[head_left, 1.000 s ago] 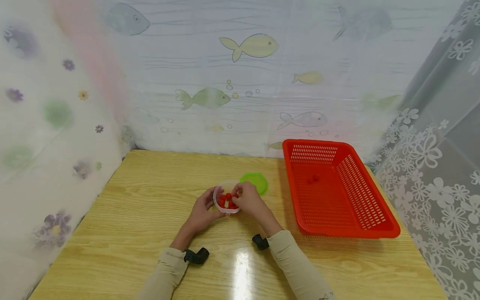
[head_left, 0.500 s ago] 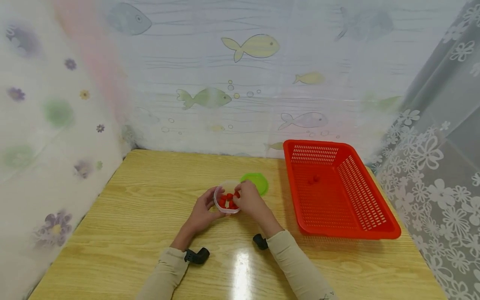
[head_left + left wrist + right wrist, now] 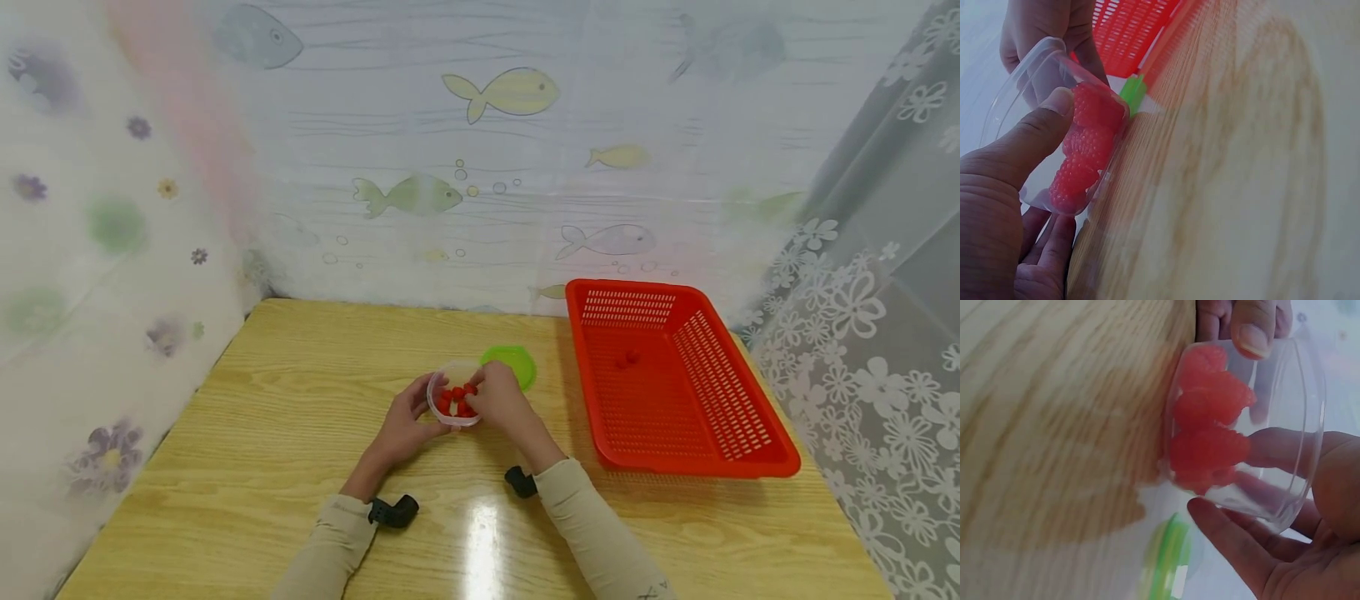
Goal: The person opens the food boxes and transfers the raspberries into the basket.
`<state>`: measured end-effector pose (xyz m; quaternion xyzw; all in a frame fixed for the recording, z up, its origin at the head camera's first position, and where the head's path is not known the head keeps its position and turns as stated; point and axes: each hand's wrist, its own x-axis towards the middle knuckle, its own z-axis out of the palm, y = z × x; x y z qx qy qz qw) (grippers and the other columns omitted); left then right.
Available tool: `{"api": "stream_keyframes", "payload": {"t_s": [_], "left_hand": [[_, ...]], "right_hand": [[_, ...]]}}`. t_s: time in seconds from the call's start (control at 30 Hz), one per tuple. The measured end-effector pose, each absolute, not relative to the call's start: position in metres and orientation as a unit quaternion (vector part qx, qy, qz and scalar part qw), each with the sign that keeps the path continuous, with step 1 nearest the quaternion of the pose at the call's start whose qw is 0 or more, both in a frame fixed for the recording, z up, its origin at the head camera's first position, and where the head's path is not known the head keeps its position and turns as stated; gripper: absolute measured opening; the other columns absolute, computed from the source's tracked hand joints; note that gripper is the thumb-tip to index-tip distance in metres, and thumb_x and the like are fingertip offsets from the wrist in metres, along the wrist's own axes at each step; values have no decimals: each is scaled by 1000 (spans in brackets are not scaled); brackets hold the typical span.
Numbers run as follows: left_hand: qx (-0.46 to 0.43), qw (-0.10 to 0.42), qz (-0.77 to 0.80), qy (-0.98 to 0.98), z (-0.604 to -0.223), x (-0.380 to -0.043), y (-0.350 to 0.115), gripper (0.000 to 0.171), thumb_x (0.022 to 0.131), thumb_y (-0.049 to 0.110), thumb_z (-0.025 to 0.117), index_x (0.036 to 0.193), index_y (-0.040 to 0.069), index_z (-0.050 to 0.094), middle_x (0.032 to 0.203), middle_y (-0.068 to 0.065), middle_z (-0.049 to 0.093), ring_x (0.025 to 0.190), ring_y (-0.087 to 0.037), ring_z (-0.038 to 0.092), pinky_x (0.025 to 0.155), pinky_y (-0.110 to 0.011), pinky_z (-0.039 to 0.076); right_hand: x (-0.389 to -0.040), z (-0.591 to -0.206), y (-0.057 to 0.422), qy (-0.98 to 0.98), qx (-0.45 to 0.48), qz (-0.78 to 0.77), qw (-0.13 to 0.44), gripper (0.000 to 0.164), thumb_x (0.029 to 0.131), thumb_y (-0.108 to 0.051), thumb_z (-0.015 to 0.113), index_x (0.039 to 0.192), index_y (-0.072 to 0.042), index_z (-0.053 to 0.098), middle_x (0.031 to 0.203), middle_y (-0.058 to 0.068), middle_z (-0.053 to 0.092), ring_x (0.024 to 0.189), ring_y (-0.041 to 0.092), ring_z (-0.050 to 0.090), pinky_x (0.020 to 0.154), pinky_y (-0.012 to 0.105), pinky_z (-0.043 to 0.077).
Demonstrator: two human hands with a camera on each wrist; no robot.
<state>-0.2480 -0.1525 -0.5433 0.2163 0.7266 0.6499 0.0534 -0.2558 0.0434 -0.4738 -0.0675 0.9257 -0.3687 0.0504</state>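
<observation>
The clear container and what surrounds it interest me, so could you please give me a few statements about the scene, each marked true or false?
1. The left hand holds the clear container. True.
2. The container is closed. False: it is open, and the green lid lies on the table.
3. The right hand reaches into the container, where red berries lie. True.
4. The red basket stands to the right of the container. True.
5. Nothing lies in the basket. False: small red pieces lie in it.
</observation>
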Motion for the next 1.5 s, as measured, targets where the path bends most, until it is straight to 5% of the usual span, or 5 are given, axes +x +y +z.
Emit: {"api": "stream_keyframes", "payload": {"t_s": [0.17,0.43,1.1,1.5], "left_hand": [[216,55,650,726,-543,-247,-153,83,82,-5,81,153,-2,38,151,-23,49,141,-38,45,113,-46,42],[213,60,654,724,-543,-248,-153,84,82,-5,82,153,-2,38,151,-23,48,142,-38,45,113,-45,43],[216,49,649,728,-544,-248,-154,84,82,0,84,153,0,39,150,-23,49,142,-37,46,114,-44,41],[219,50,652,725,-544,-247,-154,83,82,-4,81,153,0,39,150,-23,49,141,-38,46,114,-45,42]], "right_hand": [[-257,-480,46,902,-66,-423,62,13,88,-2,75,101,-2,75,108,12,68,71,17,54,57,24,51],[-256,-473,45,911,-77,-399,71,22,89,0,75,109,6,73,114,18,69,103,28,63,80,36,61],[-257,-491,47,865,-98,-489,49,18,99,-16,68,102,0,76,102,11,74,100,27,70,79,35,61],[-255,-490,49,860,-107,-493,73,11,93,-16,76,94,-5,79,97,5,70,89,18,61,69,25,53]]}}
